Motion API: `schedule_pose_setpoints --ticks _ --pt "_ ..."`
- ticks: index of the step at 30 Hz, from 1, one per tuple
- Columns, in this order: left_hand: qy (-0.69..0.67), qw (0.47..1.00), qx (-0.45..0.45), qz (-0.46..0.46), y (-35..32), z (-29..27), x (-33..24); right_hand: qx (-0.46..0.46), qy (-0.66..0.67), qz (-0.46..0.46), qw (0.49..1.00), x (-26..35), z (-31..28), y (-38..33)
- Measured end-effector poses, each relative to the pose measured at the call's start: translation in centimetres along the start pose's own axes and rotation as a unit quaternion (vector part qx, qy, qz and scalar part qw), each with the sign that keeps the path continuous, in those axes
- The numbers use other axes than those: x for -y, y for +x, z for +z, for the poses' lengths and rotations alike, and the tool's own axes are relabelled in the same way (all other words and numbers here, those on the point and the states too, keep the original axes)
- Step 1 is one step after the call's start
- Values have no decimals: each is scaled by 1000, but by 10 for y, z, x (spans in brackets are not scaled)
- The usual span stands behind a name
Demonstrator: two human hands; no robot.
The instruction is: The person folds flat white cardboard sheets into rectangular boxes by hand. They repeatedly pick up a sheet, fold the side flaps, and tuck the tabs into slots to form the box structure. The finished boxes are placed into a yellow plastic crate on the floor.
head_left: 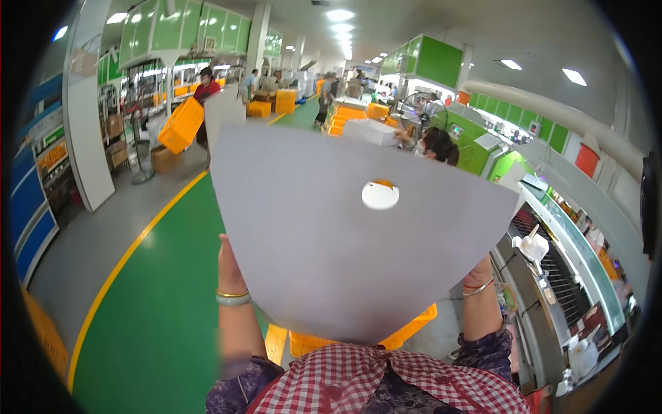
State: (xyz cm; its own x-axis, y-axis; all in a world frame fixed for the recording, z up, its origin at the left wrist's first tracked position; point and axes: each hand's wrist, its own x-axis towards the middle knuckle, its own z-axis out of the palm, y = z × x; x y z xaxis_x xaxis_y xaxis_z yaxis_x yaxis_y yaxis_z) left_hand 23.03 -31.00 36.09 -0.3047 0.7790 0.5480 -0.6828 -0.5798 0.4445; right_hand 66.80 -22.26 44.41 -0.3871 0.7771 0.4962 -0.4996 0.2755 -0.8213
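A large pale grey cardboard box is held up before my chest, one broad side facing me. An oval hand hole is cut in that side, showing white and a bit of orange through it. My left hand grips its left edge, with the fingers mostly hidden by the cardboard. At the right edge my right hand holds on too, largely covered. An orange crate shows below the box, partly hidden by it.
A conveyor line with small white items runs along my right. Ahead, a co-worker bends near a white box. To the left, another person carries an orange crate. A fan stands beside a white pillar.
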Motion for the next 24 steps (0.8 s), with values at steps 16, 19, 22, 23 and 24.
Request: schedule_pose_setpoints --ticks 16,19,22,23,24 --pt "168 973 156 -13 0 60 -4 -124 2 -11 992 -13 9 -32" --pt "244 958 118 91 1 18 -1 -149 -12 -23 989 -17 -7 -34" --pt "193 973 -3 128 4 14 1 -174 5 -25 984 -9 -12 -36" --pt "131 988 -20 84 -1 31 2 -180 16 -26 983 -7 -13 -36" --pt "70 996 -36 46 -1 50 5 -180 28 -30 983 -5 -12 -33"
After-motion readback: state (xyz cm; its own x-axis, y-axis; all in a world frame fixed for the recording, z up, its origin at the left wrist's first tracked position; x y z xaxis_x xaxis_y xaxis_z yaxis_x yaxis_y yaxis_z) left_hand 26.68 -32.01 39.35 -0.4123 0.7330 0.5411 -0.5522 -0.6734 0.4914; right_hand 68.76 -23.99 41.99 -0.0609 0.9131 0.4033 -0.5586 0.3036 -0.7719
